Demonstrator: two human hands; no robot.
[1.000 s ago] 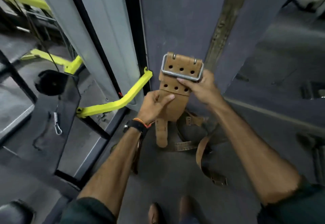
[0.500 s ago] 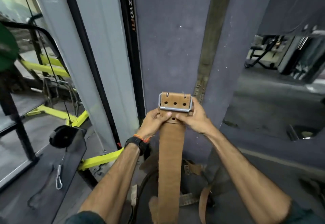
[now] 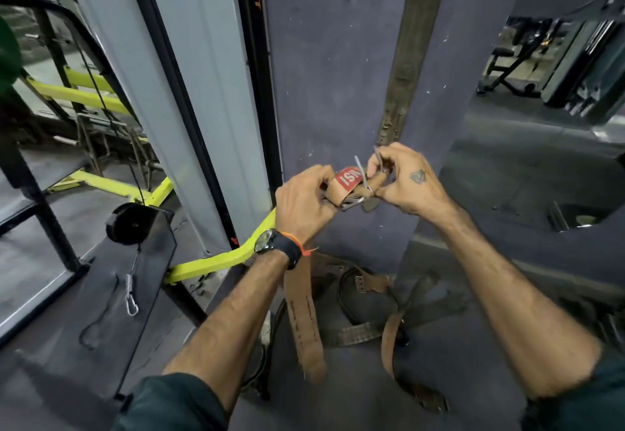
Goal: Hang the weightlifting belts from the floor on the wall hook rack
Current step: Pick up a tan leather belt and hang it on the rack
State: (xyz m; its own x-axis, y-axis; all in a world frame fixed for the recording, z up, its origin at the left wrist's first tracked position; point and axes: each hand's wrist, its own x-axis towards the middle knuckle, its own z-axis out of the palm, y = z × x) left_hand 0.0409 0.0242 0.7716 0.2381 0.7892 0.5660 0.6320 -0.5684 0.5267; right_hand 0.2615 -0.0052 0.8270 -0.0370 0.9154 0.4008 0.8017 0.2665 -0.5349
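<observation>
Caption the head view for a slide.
Both hands, left and right, work the buckle of a tan belt; more belts lie on the floor.

Dim gym, purple wall, dark floor

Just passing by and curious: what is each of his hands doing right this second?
Left hand: closed around the tan belt near its red label.
Right hand: fingers pinched on the metal buckle of that belt.
</observation>
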